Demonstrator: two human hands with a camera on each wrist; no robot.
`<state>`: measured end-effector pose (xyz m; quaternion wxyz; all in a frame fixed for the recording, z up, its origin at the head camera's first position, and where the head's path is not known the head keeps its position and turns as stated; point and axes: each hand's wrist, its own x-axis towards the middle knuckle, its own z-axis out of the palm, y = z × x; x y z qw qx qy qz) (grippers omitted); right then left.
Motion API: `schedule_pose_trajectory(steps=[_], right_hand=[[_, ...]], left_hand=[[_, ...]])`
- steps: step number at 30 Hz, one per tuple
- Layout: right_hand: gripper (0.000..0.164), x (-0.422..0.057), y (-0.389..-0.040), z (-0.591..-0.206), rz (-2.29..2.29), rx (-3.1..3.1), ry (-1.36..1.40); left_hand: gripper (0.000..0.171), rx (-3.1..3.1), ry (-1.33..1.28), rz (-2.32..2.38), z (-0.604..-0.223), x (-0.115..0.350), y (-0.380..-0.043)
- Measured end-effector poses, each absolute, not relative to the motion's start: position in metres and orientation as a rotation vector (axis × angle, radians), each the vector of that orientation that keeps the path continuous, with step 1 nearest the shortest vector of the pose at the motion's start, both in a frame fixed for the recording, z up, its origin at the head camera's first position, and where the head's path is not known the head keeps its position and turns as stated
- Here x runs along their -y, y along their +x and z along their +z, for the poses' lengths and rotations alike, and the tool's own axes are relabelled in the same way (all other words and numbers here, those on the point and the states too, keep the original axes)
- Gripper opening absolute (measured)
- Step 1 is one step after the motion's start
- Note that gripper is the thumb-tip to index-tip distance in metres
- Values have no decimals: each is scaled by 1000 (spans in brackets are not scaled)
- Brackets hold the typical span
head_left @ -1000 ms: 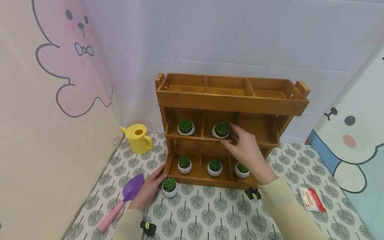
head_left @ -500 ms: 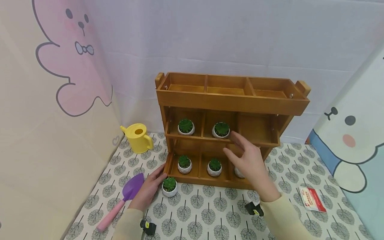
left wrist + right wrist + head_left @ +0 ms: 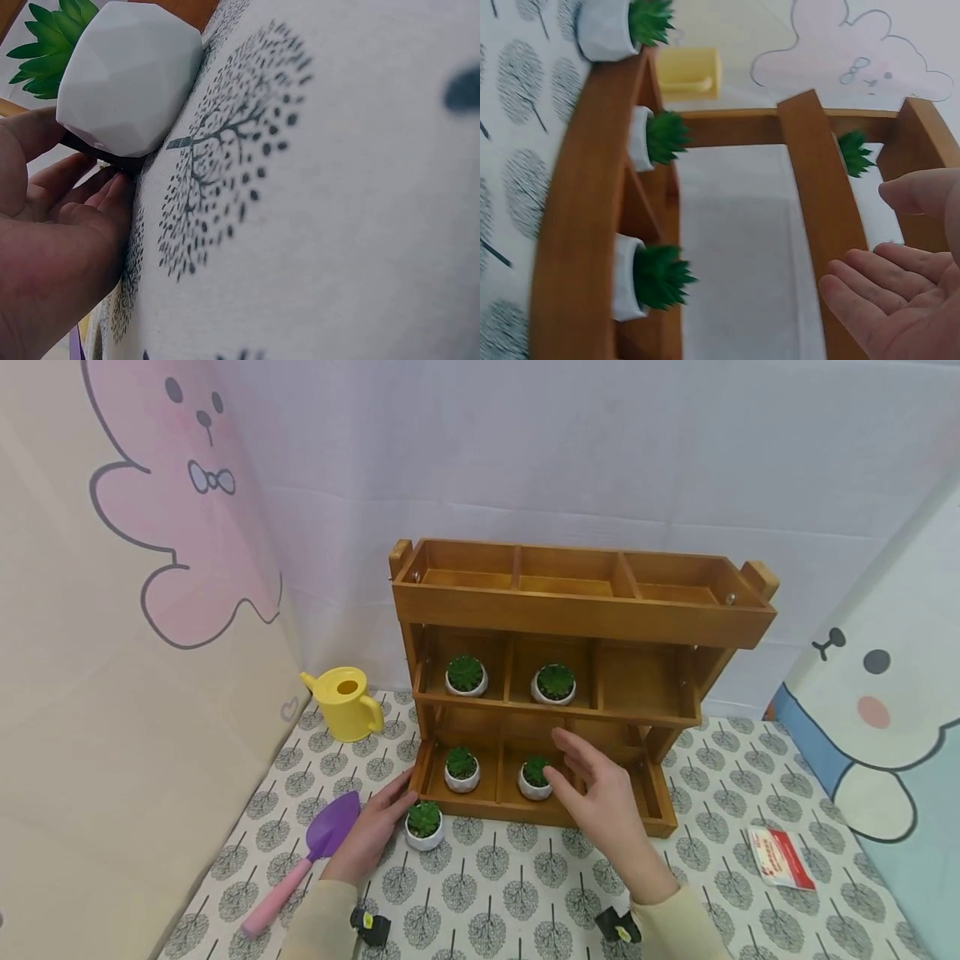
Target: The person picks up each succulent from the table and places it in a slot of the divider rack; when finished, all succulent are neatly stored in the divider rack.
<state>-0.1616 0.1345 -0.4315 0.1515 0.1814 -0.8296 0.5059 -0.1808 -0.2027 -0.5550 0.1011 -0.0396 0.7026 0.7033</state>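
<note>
My left hand [image 3: 373,824] holds the lower left corner of a wooden plant shelf [image 3: 581,620], with the thumb at its front. Right by that thumb, a succulent in a white faceted pot [image 3: 424,827] stands on the cloth, large in the left wrist view. My right hand [image 3: 603,793] holds nothing, its thumb and fingers spread before the lower tier, beside a middle potted succulent [image 3: 535,778]. Another potted succulent [image 3: 461,770] sits in the lower left compartment. Two more, a left one [image 3: 466,676] and a centre one [image 3: 553,684], occupy the middle tier. The right hand covers the lower right pot.
A yellow watering can [image 3: 345,706] stands left of the shelf. In front of it lies a purple trowel with a pink handle [image 3: 277,897]. A red and white packet [image 3: 782,858] is on the right of the tree-print cloth [image 3: 517,893]. Fabric walls surround the table.
My right hand has let go of the centre pot on the middle tier and come down and back toward me, in front of the lower tier. My left hand stays in place.
</note>
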Motion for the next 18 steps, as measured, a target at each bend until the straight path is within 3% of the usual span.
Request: schedule_pose_trajectory(steps=[18], right_hand=[[52, -109, -149, -475, 1580, 2497, 489]], left_hand=[[59, -2099, -136, 2057, -556, 202, -181]])
